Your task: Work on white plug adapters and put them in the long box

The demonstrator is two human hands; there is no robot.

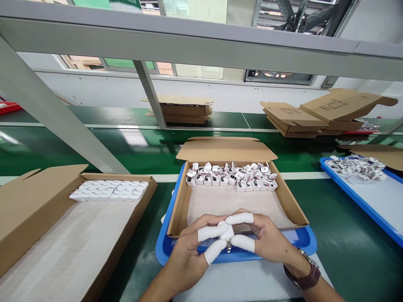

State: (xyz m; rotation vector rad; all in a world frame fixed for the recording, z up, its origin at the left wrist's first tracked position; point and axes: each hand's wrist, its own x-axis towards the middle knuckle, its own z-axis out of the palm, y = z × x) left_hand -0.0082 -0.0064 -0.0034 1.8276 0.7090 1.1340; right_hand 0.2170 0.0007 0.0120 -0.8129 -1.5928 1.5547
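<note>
Between my two hands is a small white plastic housing (226, 231), with a short metal piece sticking out of its lower end. My left hand (192, 248) pinches it from the left, and my right hand (265, 235) grips it from the right. White finger cots cover the thumb and index finger of each hand and partly hide the housing. Just beyond is an open cardboard box (286, 197), lined with pale sheet and set on a blue tray (162, 247). Rows of white housings (223, 179) with thin wires stand at its far end.
Left of me, another open cardboard box (126, 247) holds rows of white parts (110, 189) at its back. A second blue tray (355, 201) on the right carries a heap of white parts (359, 167). More cartons (292, 117) stand behind. A grey metal frame (201, 46) crosses overhead.
</note>
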